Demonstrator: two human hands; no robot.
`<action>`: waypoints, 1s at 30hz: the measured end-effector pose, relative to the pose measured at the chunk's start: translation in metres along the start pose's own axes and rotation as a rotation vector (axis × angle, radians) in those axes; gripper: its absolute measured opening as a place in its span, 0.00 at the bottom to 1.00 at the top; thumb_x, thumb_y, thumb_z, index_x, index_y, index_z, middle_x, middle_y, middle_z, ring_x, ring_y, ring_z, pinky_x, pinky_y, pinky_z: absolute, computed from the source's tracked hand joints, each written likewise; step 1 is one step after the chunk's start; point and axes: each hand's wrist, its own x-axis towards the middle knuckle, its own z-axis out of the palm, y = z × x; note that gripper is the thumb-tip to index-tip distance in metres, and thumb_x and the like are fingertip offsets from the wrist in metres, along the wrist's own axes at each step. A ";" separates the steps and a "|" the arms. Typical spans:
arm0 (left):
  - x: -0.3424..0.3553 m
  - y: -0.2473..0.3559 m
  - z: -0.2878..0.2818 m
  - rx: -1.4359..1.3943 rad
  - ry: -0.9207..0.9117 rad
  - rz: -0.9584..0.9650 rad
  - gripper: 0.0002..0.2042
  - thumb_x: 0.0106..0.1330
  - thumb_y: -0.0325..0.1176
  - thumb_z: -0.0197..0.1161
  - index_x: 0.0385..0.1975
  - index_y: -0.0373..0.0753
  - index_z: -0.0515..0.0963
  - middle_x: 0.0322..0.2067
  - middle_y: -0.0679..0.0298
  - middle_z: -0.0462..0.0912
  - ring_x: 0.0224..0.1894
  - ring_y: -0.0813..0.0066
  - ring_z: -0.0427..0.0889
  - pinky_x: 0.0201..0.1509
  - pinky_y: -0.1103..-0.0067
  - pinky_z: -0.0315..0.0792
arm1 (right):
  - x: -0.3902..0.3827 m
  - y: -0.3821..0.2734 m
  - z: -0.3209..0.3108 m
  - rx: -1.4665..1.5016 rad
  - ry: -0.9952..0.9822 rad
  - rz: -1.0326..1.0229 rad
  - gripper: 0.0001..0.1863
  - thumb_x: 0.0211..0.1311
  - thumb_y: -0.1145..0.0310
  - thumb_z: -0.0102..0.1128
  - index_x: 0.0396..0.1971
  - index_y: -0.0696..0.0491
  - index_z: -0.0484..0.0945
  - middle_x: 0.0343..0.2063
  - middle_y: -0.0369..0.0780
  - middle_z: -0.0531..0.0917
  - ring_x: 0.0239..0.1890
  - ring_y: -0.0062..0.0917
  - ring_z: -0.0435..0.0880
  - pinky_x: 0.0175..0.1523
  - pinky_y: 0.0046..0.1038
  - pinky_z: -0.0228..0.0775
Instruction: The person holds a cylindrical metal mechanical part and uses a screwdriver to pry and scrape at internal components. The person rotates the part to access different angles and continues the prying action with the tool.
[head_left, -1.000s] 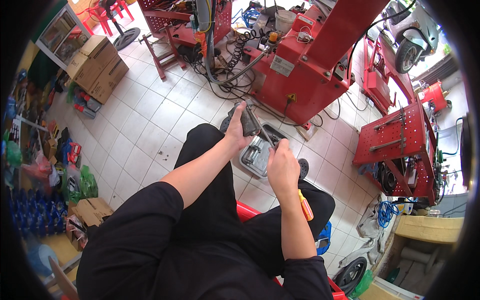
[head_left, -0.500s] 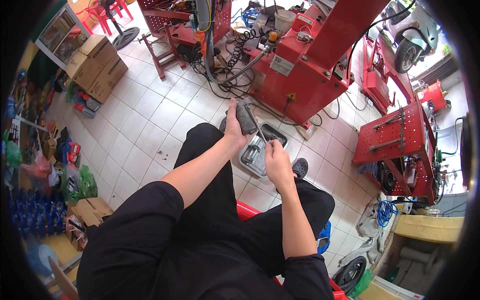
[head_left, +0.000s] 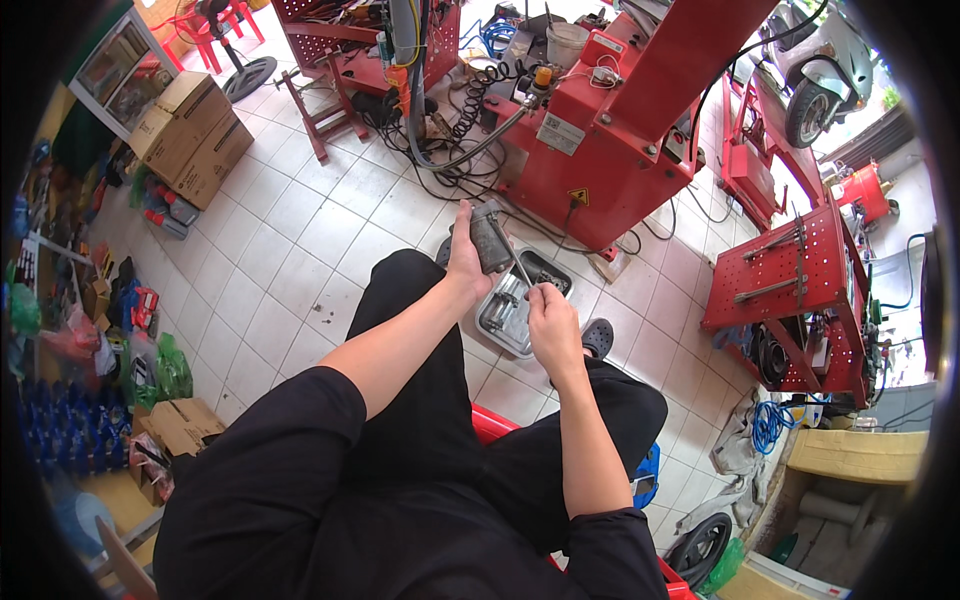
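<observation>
My left hand (head_left: pixel 466 258) is closed around a grey, cylindrical metal part (head_left: pixel 489 240), held tilted above the floor in front of my knees. In my right hand (head_left: pixel 551 315) is a thin metal rod-like tool (head_left: pixel 521 266), gripped near its lower end. Its far end reaches up to the side of the metal part; the exact contact is too small to make out. Beneath both hands a metal tray (head_left: pixel 508 335) rests on the tiles, with several metal parts in it, partly hidden by my hands.
A large red machine (head_left: pixel 590 170) stands just ahead, with cables (head_left: pixel 450 180) on the floor beside it. To the right is a red perforated tool stand (head_left: pixel 775 270). Cardboard boxes (head_left: pixel 190 140) are stacked at the far left. A loose tire (head_left: pixel 700 550) lies at the lower right.
Both hands keep their hold on the metal part and the rod-like tool. The right hand and tool have shifted very slightly; otherwise little differs.
</observation>
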 end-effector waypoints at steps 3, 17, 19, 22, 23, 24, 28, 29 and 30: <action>0.000 -0.001 -0.002 0.014 -0.022 0.012 0.27 0.53 0.68 0.52 0.31 0.48 0.73 0.25 0.64 0.76 0.28 0.71 0.76 0.32 0.74 0.71 | -0.006 -0.017 -0.006 0.036 0.006 0.052 0.10 0.59 0.69 0.56 0.30 0.63 0.72 0.18 0.47 0.78 0.24 0.34 0.78 0.32 0.31 0.67; 0.002 -0.004 -0.004 0.073 -0.049 0.031 0.26 0.52 0.68 0.54 0.32 0.49 0.73 0.26 0.64 0.77 0.28 0.71 0.77 0.31 0.74 0.72 | 0.002 0.005 0.001 -0.017 -0.004 0.009 0.14 0.62 0.63 0.49 0.34 0.61 0.70 0.27 0.56 0.78 0.35 0.52 0.77 0.41 0.44 0.66; 0.001 -0.004 -0.003 0.078 -0.030 0.032 0.25 0.53 0.67 0.54 0.31 0.49 0.73 0.25 0.64 0.77 0.28 0.71 0.77 0.30 0.74 0.72 | 0.001 0.003 0.001 0.006 -0.005 0.018 0.13 0.61 0.66 0.52 0.34 0.62 0.69 0.26 0.55 0.79 0.34 0.48 0.78 0.39 0.41 0.67; 0.001 -0.005 -0.002 0.098 -0.012 0.028 0.25 0.53 0.66 0.55 0.31 0.48 0.73 0.24 0.64 0.77 0.27 0.71 0.77 0.29 0.74 0.72 | 0.001 0.001 -0.003 0.006 0.004 -0.003 0.11 0.59 0.70 0.55 0.33 0.63 0.69 0.24 0.52 0.79 0.31 0.41 0.80 0.37 0.35 0.68; 0.001 -0.005 -0.001 0.098 -0.012 0.029 0.25 0.53 0.66 0.55 0.30 0.48 0.73 0.24 0.64 0.77 0.27 0.71 0.77 0.29 0.74 0.72 | 0.003 0.008 0.000 0.002 0.023 -0.037 0.11 0.58 0.70 0.56 0.33 0.63 0.68 0.24 0.52 0.79 0.30 0.41 0.80 0.37 0.36 0.68; 0.001 -0.005 -0.002 0.095 -0.012 0.030 0.25 0.53 0.66 0.55 0.30 0.48 0.73 0.24 0.64 0.77 0.27 0.71 0.77 0.29 0.74 0.72 | 0.003 0.010 0.001 -0.003 0.041 -0.071 0.11 0.57 0.71 0.57 0.32 0.63 0.68 0.24 0.52 0.79 0.30 0.42 0.80 0.37 0.36 0.68; 0.002 -0.007 -0.003 0.091 0.020 0.018 0.25 0.53 0.65 0.56 0.29 0.47 0.73 0.24 0.65 0.77 0.26 0.71 0.77 0.29 0.75 0.72 | 0.003 0.010 0.000 -0.091 0.034 -0.065 0.11 0.58 0.69 0.56 0.32 0.62 0.69 0.26 0.52 0.79 0.31 0.45 0.79 0.38 0.37 0.67; 0.002 -0.007 -0.003 0.079 0.012 0.023 0.25 0.53 0.65 0.56 0.29 0.47 0.73 0.24 0.65 0.77 0.26 0.71 0.77 0.30 0.75 0.72 | 0.003 0.011 0.002 -0.101 0.036 -0.077 0.11 0.59 0.69 0.55 0.32 0.62 0.69 0.26 0.52 0.79 0.32 0.46 0.79 0.38 0.37 0.67; 0.003 -0.007 -0.004 0.068 0.004 0.027 0.25 0.53 0.65 0.57 0.29 0.47 0.73 0.24 0.65 0.77 0.26 0.71 0.77 0.30 0.75 0.72 | 0.004 0.013 0.003 -0.111 0.039 -0.089 0.11 0.59 0.68 0.55 0.32 0.62 0.69 0.26 0.52 0.79 0.32 0.46 0.78 0.38 0.38 0.67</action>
